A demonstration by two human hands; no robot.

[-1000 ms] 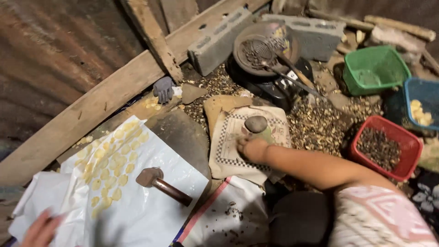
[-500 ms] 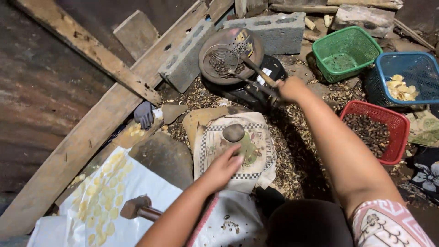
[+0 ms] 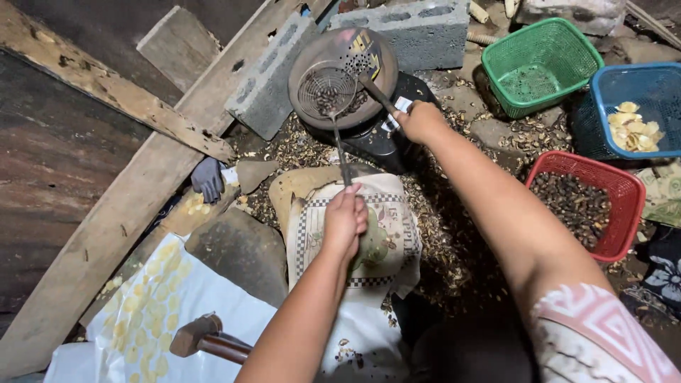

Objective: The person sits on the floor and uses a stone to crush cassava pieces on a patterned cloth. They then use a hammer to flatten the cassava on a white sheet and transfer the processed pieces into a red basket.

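Left hand [image 3: 345, 221] closed on the skimmer [image 3: 325, 90] handle; right hand [image 3: 420, 120] closed on the pan [image 3: 342, 74] handle; skimmer bowl rests in the pan, holding dark nuts. Judged midway: red basket [image 3: 624, 186] part full of dark nuts, blue basket [image 3: 603, 96] holds few pale kernels; shells [image 3: 443, 245] litter the ground.

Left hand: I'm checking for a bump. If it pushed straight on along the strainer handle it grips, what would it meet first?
Probably the round pan: the left hand points up the wire strainer handle, whose basket already sits in it. Depth is unclear.
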